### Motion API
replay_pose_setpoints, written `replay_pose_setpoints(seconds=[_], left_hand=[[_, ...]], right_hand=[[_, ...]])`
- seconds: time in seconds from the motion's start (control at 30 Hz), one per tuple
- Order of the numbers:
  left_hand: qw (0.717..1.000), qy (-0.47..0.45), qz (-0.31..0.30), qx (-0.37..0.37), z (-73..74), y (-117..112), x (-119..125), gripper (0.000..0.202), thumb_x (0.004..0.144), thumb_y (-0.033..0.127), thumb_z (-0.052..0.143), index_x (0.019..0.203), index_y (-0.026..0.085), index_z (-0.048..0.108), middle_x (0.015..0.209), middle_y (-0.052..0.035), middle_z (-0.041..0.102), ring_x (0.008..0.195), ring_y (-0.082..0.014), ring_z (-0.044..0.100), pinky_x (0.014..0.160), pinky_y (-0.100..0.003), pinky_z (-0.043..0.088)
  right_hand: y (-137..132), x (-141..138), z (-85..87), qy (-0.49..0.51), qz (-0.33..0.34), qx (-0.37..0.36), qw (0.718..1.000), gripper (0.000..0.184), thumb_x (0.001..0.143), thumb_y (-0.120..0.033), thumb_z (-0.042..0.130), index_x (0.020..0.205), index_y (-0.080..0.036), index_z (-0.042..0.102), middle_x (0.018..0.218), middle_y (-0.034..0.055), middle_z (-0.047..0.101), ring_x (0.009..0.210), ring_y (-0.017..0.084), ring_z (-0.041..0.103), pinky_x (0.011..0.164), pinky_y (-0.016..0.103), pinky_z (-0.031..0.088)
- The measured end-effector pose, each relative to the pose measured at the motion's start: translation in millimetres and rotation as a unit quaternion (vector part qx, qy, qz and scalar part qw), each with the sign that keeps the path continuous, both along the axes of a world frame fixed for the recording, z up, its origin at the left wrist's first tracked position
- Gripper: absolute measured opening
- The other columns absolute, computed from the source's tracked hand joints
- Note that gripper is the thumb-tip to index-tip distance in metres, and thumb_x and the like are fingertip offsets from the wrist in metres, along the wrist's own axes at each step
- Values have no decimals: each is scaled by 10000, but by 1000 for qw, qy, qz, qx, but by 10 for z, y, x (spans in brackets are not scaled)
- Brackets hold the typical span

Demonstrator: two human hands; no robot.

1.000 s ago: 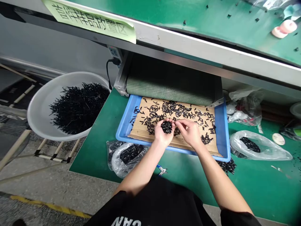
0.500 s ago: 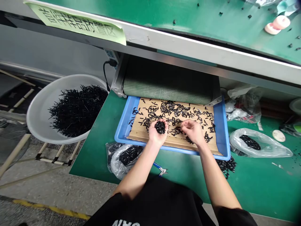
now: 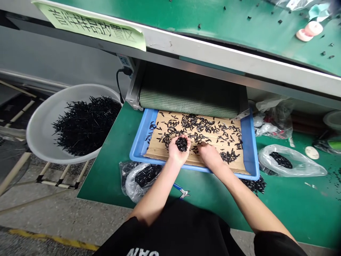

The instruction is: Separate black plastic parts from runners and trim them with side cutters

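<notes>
The left hand [image 3: 177, 155] is over the blue tray [image 3: 139, 144], cupped around a pile of little black bits [image 3: 181, 144]. The right hand [image 3: 210, 155] is over the tray too, fingers down; I cannot tell if they pinch anything. More black bits lie in the tray on cardboard [image 3: 157, 150].

Both forearms [image 3: 161, 186] reach far; the left hand [image 3: 178, 152] cups palm-up, fingers [image 3: 189, 143] curled, and just right of it the right hand [image 3: 209, 155] angles left, back showing.
</notes>
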State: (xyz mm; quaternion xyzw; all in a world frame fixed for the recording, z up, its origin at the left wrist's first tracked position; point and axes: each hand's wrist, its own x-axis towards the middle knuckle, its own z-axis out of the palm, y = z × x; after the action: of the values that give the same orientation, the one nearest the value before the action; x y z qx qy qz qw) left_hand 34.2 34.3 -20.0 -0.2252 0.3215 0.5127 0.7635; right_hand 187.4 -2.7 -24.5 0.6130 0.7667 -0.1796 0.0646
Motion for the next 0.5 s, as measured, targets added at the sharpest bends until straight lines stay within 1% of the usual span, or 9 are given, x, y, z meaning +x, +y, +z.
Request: replay_pose_setpoints(seconds=[0.13,0.23,0.27,0.3,0.33,0.4,0.43,0.47,0.5], left_hand=[[1000,-3,-2,-3,-6,-2,1,173,951,190,505,819,120,593,791,-30,611,719,-112,614,602,-222,542],[1000,-2,5,-5,-23,2,-8,166,957,231,548,842,121,596,796,-14,608,721,-108,612,605,-226,536],[1000,-2,8,-5,-30,4,-11,166,958,241,557,849,121,597,798,-11,607,722,-107,612,607,-228,536],[1000,-3,11,-6,-35,5,-13,167,958,249,564,856,121,598,802,-9,607,723,-107,612,608,-230,536],[1000,-3,12,-6,-40,6,-14,167,958,255,568,864,121,599,806,-8,607,723,-107,612,610,-232,536],[1000,-6,12,-5,-44,6,-10,168,959,263,571,874,121,600,812,-7,607,723,-108,612,612,-235,536],[1000,-7,10,-5,-44,5,-6,169,960,265,570,876,121,599,813,-7,606,724,-108,611,614,-236,537],[1000,-7,8,-4,-42,4,-2,170,962,266,569,877,121,599,814,-7,606,727,-110,612,617,-239,539],[1000,-7,6,-4,-40,3,3,173,963,268,567,876,122,597,815,-7,606,731,-111,613,621,-241,542]], right_hand=[[-7,-23,14,41,-21,-10,999,251,857,-4,484,890,-99,714,938,220,705,779,260,707,743,327,544],[-18,132,-3,99,-39,-13,994,196,913,-127,513,902,-144,708,893,154,724,788,224,698,779,318,551],[-36,210,-17,167,-74,-18,983,176,923,-187,531,916,-157,704,858,124,724,764,209,690,762,315,557],[-64,295,-33,265,-126,-24,956,162,918,-255,562,931,-169,699,821,95,718,727,196,677,730,314,563],[-100,378,-48,373,-187,-29,908,176,897,-325,602,942,-179,689,793,72,706,688,183,660,688,311,564],[-182,523,-66,547,-290,-29,785,260,832,-437,660,932,-198,659,767,47,674,631,162,618,607,294,547],[-217,577,-65,593,-316,-27,740,282,816,-472,655,907,-206,637,761,43,655,619,156,600,578,287,530],[-239,616,-57,607,-319,-26,727,292,830,-503,608,881,-216,611,756,39,635,609,152,581,547,277,508],[-246,639,-43,603,-313,-26,733,310,862,-526,532,851,-220,582,744,39,613,588,147,557,512,268,480]])
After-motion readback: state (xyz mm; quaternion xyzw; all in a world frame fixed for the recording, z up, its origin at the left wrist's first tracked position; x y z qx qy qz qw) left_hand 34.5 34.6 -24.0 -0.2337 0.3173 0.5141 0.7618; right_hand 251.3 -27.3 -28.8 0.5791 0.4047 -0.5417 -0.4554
